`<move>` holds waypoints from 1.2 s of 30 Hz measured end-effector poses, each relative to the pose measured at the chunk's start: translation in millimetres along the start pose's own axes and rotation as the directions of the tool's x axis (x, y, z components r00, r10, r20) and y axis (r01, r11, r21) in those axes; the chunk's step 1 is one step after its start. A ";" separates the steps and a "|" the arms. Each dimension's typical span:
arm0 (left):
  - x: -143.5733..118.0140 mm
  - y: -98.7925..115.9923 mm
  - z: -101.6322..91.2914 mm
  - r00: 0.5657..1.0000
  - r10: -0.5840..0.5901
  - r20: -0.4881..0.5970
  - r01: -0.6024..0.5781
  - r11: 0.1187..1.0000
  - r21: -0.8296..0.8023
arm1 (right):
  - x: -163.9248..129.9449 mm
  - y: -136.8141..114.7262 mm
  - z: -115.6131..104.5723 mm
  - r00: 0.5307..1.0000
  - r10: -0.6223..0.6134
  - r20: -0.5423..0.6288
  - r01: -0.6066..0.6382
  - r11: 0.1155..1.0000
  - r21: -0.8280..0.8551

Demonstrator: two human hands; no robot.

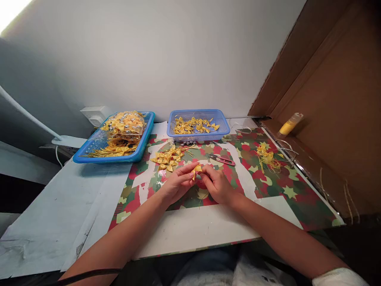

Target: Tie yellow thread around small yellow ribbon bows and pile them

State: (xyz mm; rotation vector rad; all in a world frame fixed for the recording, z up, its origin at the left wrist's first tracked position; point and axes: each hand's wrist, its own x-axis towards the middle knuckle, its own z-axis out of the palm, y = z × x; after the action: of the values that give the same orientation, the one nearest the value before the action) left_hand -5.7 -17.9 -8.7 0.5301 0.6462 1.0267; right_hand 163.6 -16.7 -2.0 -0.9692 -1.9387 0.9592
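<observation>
Against a plain grey wall, I see a table [59, 206] covered with a camouflage-patterned sheet [282, 190]. My left hand [175, 184] and right hand [218, 186] meet at its centre, fingertips pinching one small yellow ribbon bow [197, 170] between them. A pile of bows [168, 157] and red snips [223, 160] lie just beyond; two blue baskets [222, 125] sit farther back. The bow is tiny, so I judge a loosened pinch could let it slip or unfold.
</observation>
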 end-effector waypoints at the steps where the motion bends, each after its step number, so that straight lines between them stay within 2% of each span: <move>1: -0.1 -0.5 0.4 1.000 -0.004 0.012 0.004 1.000 0.003 | -0.2 -0.2 0.2 1.000 -0.008 -0.004 0.008 1.000 -0.004; 7: 0.1 -1.3 1.8 1.000 -0.010 0.003 0.010 1.000 0.008 | -0.7 -1.1 0.6 0.999 -0.031 -0.033 0.031 0.999 -0.014; 17: 1.0 3.9 4.0 0.990 0.078 -0.121 -0.076 0.997 0.021 | -0.2 -0.8 -0.8 0.998 -0.048 -0.040 0.048 0.999 0.004; 22: 1.2 6.8 4.3 0.992 0.077 -0.097 -0.081 0.996 -0.041 | -0.3 -0.3 -3.9 0.997 -0.055 -0.054 0.055 0.998 0.000; 26: 1.5 6.4 6.1 0.994 0.037 -0.105 -0.040 0.999 -0.023 | -1.1 1.7 -5.2 0.997 -0.049 -0.067 0.049 0.999 -0.005; 30: 0.4 5.9 8.2 0.988 0.071 -0.137 -0.069 0.997 0.017 | -0.6 1.8 -4.5 0.998 -0.041 -0.048 0.040 0.999 -0.020; 36: -2.2 4.8 7.4 0.994 0.061 -0.093 -0.059 0.998 0.022 | 0.2 1.5 -3.5 0.997 -0.066 -0.026 0.065 0.997 -0.036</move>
State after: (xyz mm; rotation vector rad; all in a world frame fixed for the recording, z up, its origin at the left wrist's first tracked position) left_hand -4.2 -18.7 0.2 0.5232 0.7275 1.1083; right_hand 167.0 -14.9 -1.7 -0.9274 -1.9577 0.8731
